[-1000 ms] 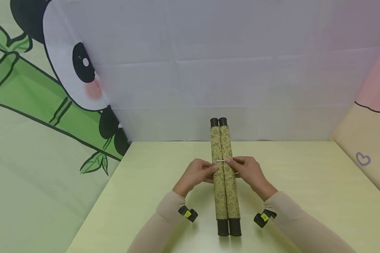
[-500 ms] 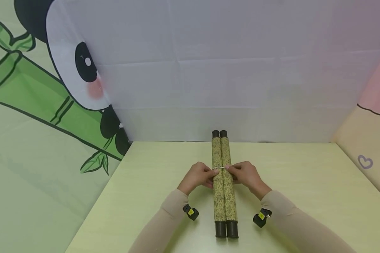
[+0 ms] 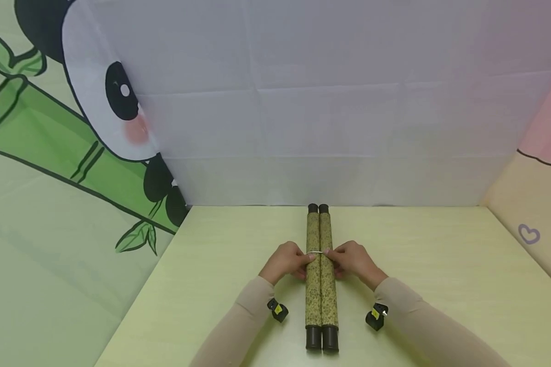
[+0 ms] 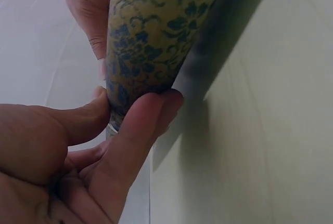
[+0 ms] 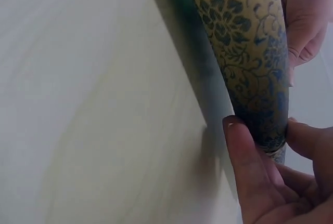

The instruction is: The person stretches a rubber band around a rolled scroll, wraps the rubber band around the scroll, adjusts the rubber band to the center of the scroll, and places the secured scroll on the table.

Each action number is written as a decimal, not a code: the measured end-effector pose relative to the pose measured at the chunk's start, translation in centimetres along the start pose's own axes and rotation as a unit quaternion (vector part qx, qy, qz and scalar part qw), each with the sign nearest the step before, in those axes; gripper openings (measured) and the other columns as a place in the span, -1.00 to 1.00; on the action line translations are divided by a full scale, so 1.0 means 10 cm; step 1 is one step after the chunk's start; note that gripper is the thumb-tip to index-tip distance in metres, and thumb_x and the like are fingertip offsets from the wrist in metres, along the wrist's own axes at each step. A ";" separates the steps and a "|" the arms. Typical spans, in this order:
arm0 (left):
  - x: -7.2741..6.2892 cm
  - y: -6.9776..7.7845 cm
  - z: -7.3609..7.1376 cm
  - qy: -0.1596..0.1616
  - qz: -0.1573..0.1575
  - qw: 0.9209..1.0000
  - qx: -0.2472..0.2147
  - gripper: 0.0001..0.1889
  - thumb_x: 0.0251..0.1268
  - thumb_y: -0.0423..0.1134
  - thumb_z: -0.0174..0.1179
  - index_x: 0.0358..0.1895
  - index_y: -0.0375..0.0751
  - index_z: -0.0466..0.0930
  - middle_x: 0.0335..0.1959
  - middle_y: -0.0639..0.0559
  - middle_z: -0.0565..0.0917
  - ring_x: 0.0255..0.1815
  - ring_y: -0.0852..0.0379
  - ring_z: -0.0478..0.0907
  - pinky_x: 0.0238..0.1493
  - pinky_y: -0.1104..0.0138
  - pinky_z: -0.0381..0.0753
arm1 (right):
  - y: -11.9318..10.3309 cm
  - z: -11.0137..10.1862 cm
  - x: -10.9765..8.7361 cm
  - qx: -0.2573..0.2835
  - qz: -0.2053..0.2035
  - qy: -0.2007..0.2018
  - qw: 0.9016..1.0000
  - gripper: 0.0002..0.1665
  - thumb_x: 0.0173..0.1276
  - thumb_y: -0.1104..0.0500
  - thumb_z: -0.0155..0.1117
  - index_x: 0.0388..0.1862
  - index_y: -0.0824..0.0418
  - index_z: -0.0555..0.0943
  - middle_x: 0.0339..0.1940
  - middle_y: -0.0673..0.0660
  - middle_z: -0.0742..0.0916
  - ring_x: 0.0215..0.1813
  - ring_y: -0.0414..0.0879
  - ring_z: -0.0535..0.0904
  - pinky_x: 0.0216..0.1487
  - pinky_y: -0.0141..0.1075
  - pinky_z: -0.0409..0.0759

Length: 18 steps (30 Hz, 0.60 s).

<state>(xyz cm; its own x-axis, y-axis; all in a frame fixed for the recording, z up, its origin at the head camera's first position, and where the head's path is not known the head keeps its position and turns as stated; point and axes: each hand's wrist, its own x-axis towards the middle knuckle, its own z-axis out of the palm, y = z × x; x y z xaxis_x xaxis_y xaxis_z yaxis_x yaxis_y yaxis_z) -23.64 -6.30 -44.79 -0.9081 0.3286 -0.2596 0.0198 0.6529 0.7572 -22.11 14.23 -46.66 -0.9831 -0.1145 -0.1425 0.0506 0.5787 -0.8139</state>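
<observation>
A scroll rolled from both ends (image 3: 313, 300) lies lengthwise before me in the head view, its two yellow-green floral rolls side by side with dark end knobs. A thin white string (image 3: 314, 252) crosses both rolls near the middle. My left hand (image 3: 286, 261) grips the left roll, thumb on top beside the string. On the other side, my right hand (image 3: 354, 261) holds the right roll, its thumb at the string. Both wrist views show curled fingers around the patterned paper (image 4: 151, 37); whether the scroll touches the table I cannot tell.
A pale yellow-green table (image 3: 220, 239) spreads out on both sides of the scroll. Behind it hangs a greyish-white cloth wall (image 3: 275, 122). A panda-and-bamboo printed cloth (image 3: 50, 127) covers the left side. Small black wrist cameras (image 3: 278, 310) sit on both sleeves.
Both hands have brought the scroll down and closer to me. Its far knobs have dropped from in front of the back wall to about the table's rear edge. The grip looks the same.
</observation>
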 end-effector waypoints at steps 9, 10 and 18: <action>0.03 -0.04 0.04 -0.010 -0.007 0.999 0.035 -0.59 0.48 -0.03 0.24 -0.37 -0.33 0.77 -0.61 0.02 0.71 -0.58 0.10 0.73 -0.24 0.26 0.73 | 0.03 0.04 0.02 -0.023 0.005 -0.007 1.000 -0.54 0.54 -0.01 0.25 -0.28 0.39 0.78 -0.60 0.08 0.72 -0.58 -0.10 0.69 -0.45 -0.28 0.66; 0.04 -0.05 0.04 -0.011 -0.007 0.999 0.036 -0.59 0.48 -0.03 0.24 -0.38 -0.33 0.78 -0.61 0.02 0.71 -0.58 0.11 0.72 -0.25 0.26 0.73 | 0.03 0.04 0.01 -0.030 0.000 -0.010 0.999 -0.54 0.54 0.00 0.24 -0.29 0.39 0.78 -0.60 0.09 0.72 -0.58 -0.10 0.69 -0.45 -0.28 0.66; 0.04 -0.06 0.04 -0.005 -0.009 0.999 0.036 -0.62 0.45 -0.05 0.28 -0.38 -0.34 0.78 -0.67 0.00 0.70 -0.60 0.09 0.72 -0.27 0.29 0.73 | -0.03 0.01 -0.01 -0.072 -0.020 -0.035 0.997 -0.56 0.58 0.05 0.18 -0.27 0.39 0.77 -0.59 0.07 0.73 -0.53 -0.10 0.70 -0.40 -0.28 0.67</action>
<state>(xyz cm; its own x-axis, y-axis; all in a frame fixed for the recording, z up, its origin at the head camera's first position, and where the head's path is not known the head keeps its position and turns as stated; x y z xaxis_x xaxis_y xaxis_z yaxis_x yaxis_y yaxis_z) -23.83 -6.23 -45.58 -0.9040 0.3236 -0.2794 0.0341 0.7061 0.7073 -22.02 13.97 -46.42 -0.9690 -0.1925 -0.1548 -0.0186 0.6818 -0.7313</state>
